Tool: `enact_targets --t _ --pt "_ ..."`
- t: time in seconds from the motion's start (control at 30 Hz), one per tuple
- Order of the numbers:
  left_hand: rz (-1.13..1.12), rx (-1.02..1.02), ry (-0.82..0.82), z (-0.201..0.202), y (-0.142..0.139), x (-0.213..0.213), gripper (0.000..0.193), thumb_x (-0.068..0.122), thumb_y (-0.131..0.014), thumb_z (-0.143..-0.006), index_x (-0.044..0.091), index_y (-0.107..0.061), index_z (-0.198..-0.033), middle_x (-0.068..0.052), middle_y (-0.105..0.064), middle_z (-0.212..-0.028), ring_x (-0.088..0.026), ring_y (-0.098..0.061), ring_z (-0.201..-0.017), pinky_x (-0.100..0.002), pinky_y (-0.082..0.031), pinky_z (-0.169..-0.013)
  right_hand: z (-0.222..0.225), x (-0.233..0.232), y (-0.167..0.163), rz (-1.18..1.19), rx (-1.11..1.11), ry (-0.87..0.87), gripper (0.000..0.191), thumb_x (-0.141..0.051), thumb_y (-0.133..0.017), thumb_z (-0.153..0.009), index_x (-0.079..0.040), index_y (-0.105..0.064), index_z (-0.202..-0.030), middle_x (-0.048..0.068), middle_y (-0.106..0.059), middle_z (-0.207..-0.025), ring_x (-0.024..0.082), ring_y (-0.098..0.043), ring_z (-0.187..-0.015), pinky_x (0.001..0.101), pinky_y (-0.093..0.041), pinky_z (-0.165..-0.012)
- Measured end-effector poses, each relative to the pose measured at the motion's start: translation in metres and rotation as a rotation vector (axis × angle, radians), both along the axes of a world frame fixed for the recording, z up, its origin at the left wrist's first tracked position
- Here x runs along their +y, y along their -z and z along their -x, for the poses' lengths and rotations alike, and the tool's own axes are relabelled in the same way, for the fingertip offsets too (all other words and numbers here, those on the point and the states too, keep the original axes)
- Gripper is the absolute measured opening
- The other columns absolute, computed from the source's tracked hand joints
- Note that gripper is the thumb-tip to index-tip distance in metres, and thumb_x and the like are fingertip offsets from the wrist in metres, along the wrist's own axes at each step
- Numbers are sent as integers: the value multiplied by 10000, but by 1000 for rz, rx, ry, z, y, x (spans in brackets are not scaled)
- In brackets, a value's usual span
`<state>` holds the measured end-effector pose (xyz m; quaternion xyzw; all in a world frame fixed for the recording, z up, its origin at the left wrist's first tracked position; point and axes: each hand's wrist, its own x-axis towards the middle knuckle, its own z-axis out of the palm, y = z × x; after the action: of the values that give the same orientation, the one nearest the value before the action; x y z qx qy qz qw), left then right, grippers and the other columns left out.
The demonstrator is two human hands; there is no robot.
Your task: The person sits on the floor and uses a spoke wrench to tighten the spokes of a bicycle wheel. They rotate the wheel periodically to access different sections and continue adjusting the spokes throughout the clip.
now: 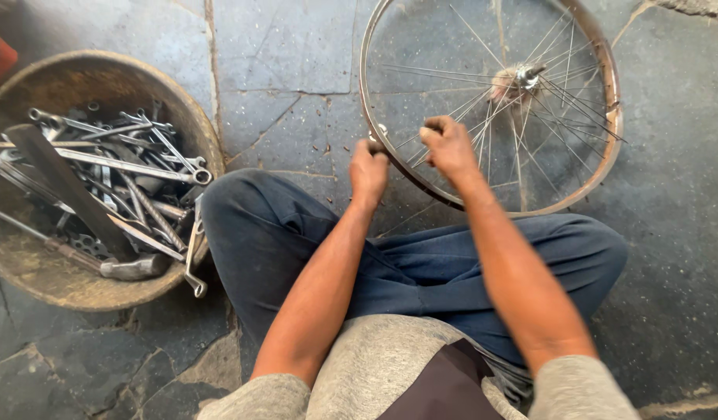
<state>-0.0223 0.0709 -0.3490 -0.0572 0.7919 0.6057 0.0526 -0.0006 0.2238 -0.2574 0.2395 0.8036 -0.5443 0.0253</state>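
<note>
The left hand [369, 169] is closed on the near edge of the bicycle wheel rim [608, 78], gripping it at the lower left. The right hand [448, 144] is curled, fingertips pinched together inside the rim, on what appears to be a small tool or spoke nipple; the object itself is too blurred to identify. The wheel stands tilted on the stone floor [289, 70], resting against the person's knees. No tyre is fitted. Spokes [483, 39] run intact to the hub [522, 78]; work appears mid-course at one spoke end. A round metal basin [180, 109] of spanners [133, 165] sits at left, untouched.
</note>
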Motion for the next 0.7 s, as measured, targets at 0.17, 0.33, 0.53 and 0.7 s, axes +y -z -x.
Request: enact_targets --t 0.17,0.33,0.53,0.7 --pt "125 -35 86 -8 -8 3 206 96 -665 -832 18 -667 -1023 -182 -749 -925 -309 -725 -871 -415 -554 -810 -10 46 -32 -203 49 -183 353 -218 -657 -943 18 -690 -1203 108 -752 -1028 151 -674 -659 287 -561 -629" --pt "89 18 56 -7 -20 3 175 71 -662 -842 17 -668 -1008 -146 -753 -890 -261 -729 -819 -388 -562 -769 -38 57 -26 -178 106 -68 336 -229 -657 -951 10 -716 -1180 123 -752 -973 131 -671 -688 293 -553 -639" --pt "4 -47 65 -8 -19 2 115 56 -631 -898 10 -654 -1001 -96 -741 -817 -189 -701 -708 -352 -569 -672 -34 50 -10 -168 130 -81 307 -216 -648 -957 11 -722 -1151 126 -732 -1012 136 -672 -714 299 -559 -662" --pt "267 106 104 -10 -11 1 135 76 -673 -914 4 -654 -1026 -170 -695 -947 -318 -663 -872 -430 -524 -777 -31 44 -7 -233 136 -143 308 -222 -651 -954 -1 -724 -1156 134 -727 -1064 196 -696 -825 339 -570 -750"
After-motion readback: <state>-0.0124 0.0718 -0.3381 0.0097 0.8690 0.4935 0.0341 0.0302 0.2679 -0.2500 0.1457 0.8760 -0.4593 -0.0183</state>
